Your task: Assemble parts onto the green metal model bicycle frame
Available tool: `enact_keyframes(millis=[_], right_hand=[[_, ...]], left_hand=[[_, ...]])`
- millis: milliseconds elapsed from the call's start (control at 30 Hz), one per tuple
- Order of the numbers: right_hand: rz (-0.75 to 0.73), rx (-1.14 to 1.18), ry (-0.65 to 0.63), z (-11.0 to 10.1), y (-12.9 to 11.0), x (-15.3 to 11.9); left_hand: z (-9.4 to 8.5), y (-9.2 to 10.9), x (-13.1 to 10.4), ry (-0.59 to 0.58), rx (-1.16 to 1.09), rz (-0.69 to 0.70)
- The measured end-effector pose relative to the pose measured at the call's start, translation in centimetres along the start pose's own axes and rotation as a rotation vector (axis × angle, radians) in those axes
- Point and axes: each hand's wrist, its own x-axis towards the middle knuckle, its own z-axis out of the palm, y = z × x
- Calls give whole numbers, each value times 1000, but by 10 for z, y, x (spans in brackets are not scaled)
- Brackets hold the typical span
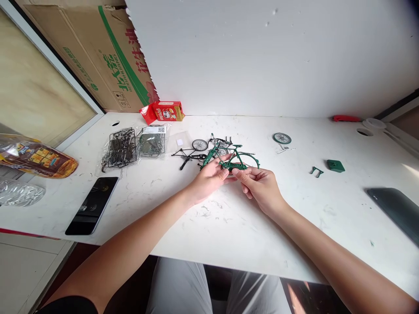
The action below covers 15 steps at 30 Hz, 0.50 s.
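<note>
Forearms, two, bare: left forearm [137, 235] entering from lower left, right forearm [321, 244] from lower right, angled towards each other above the worktop [225, 235]. Head view, principal item: green model bicycle [234, 166], one, between both hands at the fingertips. Left hand [209, 178]: fingers behind the frame, thumb in front, gripping. Right hand [260, 186]: thumb and forefinger pinching the lower edge beside the left thumb. Handling note, judged: slender parts want light, opposed pressure, left hand steady, right making small adjustments. Beyond left fingers: black frame [193, 156]. Beyond right fingers, well apart: loose wheel [282, 138].
</note>
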Motion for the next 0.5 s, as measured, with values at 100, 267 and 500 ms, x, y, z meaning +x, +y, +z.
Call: enact_keyframes(millis=[100,267,500], right_hand=[[-5,3,0,0,0,0],[10,12,20,1,0,0],[38,36,51,0,0,1]], left_hand=[[-4,-3,1,33,43,12],[-9,-7,3,69,149,45],[-8,-8,2,110,279,102]])
